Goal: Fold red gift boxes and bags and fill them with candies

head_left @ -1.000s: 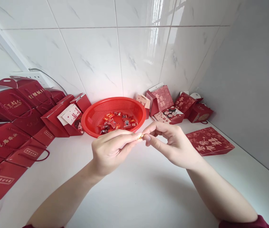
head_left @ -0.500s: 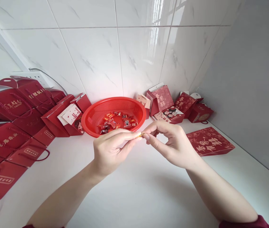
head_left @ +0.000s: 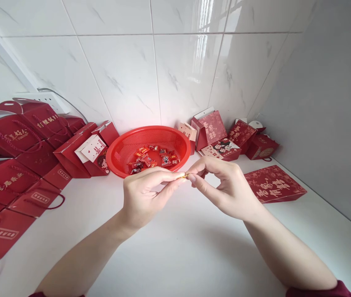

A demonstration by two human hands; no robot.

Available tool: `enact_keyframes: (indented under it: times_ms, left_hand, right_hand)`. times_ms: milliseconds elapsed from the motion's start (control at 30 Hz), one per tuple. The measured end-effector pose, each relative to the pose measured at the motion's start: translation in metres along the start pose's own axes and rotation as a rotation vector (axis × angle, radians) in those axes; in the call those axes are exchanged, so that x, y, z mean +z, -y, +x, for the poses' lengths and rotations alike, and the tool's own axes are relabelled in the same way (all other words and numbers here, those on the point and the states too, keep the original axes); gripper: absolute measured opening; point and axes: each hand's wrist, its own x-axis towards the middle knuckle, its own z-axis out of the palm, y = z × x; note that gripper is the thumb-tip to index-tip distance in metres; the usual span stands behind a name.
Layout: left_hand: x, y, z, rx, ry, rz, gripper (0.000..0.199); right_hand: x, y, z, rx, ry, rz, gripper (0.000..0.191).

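Note:
Between my fingertips is a tiny yellow-gold item (head_left: 183,176), mostly hidden, too small to identify. My left hand (head_left: 147,194) pinches it from the left with thumb and fingers. From the right, the thumb and forefinger of my right hand (head_left: 221,185) close on its other side. Both hands are raised over the white table, just in front of a red perforated basket (head_left: 118,159). Small wrapped candies (head_left: 146,160), mostly red, lie at the bottom of the basket.
Stacked red gift boxes (head_left: 11,177) with rope handles fill the left side. More red boxes (head_left: 214,128) stand against the tiled wall at the back right. A flat red box (head_left: 276,184) with gold characters lies right of my right hand. A grey panel (head_left: 326,103) borders the right.
Both hands hold nearly the same pose, with only a slight shift at the fingertips. A little more of the yellow-gold item shows between them.

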Motion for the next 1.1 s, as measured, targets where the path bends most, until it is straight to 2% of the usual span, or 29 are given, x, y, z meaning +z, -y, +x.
enact_keyframes:
  times_ms: [200, 400, 467, 567, 633, 767, 867, 967, 1033, 1100]
  left_hand:
    - [0.000, 0.003, -0.001, -0.001, 0.007, -0.014, 0.018]
    - [-0.002, 0.012, 0.000, 0.113, 0.001, 0.078, 0.025]
    - [-0.004, 0.013, 0.002, 0.042, 0.065, -0.024, 0.027]
    - [-0.006, 0.014, 0.005, -0.202, 0.182, -0.343, 0.025]
    - [-0.007, 0.013, 0.006, -0.344, 0.190, -0.477, 0.022]
    - [-0.006, 0.012, 0.006, -0.490, 0.186, -0.408, 0.009]
    - [-0.006, 0.015, 0.007, -0.579, 0.333, -0.370, 0.018]
    - [-0.006, 0.021, 0.008, -0.648, 0.452, -0.402, 0.021]
    - [-0.005, 0.026, 0.009, -0.677, 0.453, -0.432, 0.020]
    - [-0.004, 0.031, 0.008, -0.703, 0.402, -0.470, 0.018]
  right_hand:
    - [-0.001, 0.001, -0.001, 0.006, 0.007, 0.019, 0.008]
    - [-0.004, -0.006, 0.003, 0.094, 0.086, 0.100, 0.008]
    - [-0.006, -0.011, 0.006, 0.134, 0.116, 0.160, 0.010]
    - [-0.008, -0.016, 0.009, 0.165, 0.129, 0.287, 0.015]
    - [-0.008, -0.016, 0.009, 0.148, 0.096, 0.275, 0.016]
    - [-0.007, -0.014, 0.007, -0.014, 0.041, 0.056, 0.007]
    - [-0.004, -0.018, 0.006, -0.134, 0.067, -0.118, 0.008]
    - [-0.001, -0.025, 0.007, -0.183, 0.143, -0.251, 0.009]
    - [0.000, -0.027, 0.007, -0.189, 0.157, -0.324, 0.009]
    - [0.002, -0.027, 0.006, -0.183, 0.154, -0.374, 0.006]
